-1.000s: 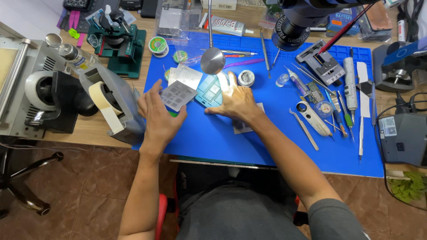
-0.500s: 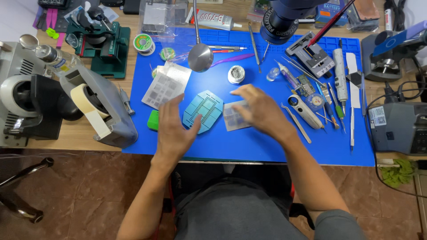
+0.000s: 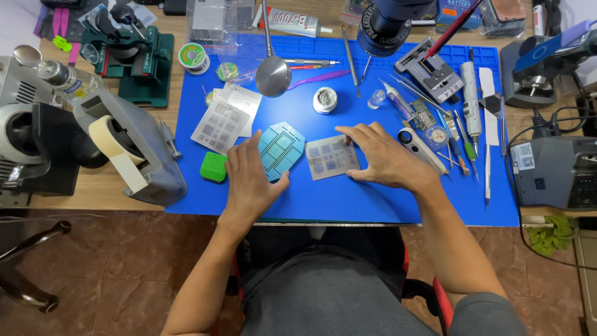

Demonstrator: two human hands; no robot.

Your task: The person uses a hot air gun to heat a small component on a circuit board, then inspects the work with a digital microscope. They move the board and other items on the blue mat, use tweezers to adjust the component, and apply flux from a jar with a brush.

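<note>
On the blue mat (image 3: 348, 199) covering the table, the left hand (image 3: 252, 177) lies flat, fingers spread, touching the teal stencil plate (image 3: 283, 148). The right hand (image 3: 388, 158), open, presses fingertips onto the grey metal stencil (image 3: 331, 157) just beside it, gripping nothing.

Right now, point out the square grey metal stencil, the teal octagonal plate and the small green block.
square grey metal stencil (image 3: 333, 157), head view, centre.
teal octagonal plate (image 3: 283, 147), head view, upper middle.
small green block (image 3: 214, 167), head view, top face.
</note>
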